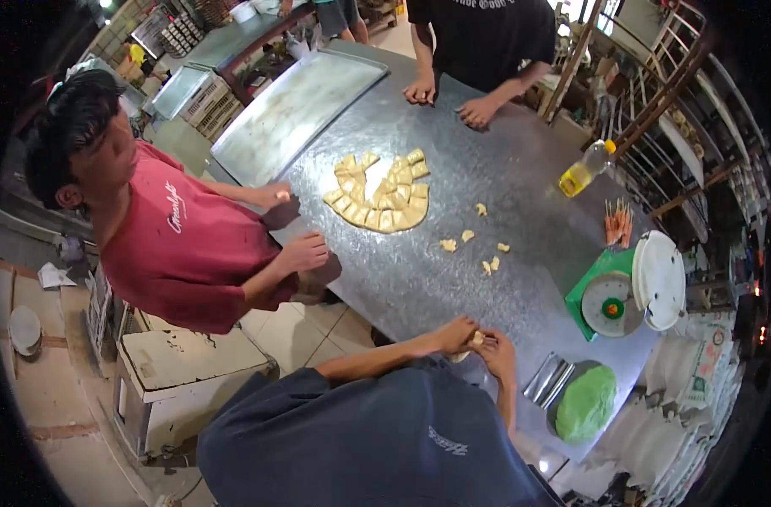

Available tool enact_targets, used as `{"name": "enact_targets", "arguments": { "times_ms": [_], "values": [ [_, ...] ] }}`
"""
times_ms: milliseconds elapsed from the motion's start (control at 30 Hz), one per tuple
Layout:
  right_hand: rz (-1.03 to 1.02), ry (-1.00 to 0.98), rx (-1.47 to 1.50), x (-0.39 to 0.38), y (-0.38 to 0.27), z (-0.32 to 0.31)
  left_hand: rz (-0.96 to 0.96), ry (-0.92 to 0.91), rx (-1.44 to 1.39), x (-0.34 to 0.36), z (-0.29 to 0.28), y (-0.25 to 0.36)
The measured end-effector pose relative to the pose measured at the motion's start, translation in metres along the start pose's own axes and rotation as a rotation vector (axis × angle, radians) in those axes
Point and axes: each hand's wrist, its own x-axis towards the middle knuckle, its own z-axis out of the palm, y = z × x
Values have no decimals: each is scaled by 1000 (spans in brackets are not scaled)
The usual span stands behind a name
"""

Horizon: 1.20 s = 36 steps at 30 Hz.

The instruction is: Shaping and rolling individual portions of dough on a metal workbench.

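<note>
At the near edge of the metal table (402, 291), my left hand (454, 335) and my right hand (498, 355) are close together. Between their fingers is a small pale piece of dough (478, 338), with both hands closed on it; part of it is hidden. Farther up the table, several small dough scraps (467, 236) lie scattered. Beyond them is a flat ring of cut dough squares (389, 221), with a gap in its middle. To the right of my right hand are metal cutters or scrapers (549, 379) and a green dough-like mound (586, 404).
A green scale (581, 296) with a pale round pan (658, 280) stands at the right, near wooden-handled brushes (618, 224) and a bottle of yellow oil (585, 169). A large tray (301, 110) lies far left. Co-workers stand at the left (182, 228) and far side (487, 42).
</note>
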Motion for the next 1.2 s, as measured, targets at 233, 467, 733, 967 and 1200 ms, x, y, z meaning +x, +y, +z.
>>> {"name": "enact_targets", "arguments": {
  "times_ms": [233, 467, 733, 967, 1200],
  "values": [
    [-118, 43, 51, 6, 7, 6, -33, -32, -198, -2, -10, 1],
    [-155, 94, -129, 16, 28, 15, -30, 96, -305, -7, -11, 6],
    [-29, -12, 81, 14, 26, 3, -20, 69, -145, -11, -4, 8],
    [-96, -17, -103, 12, 14, 0, 79, 49, -47, -10, -7, 6],
    [-73, 3, -83, 8, 7, -1, 68, -2, 192, -14, -12, 17]
  ]
}}
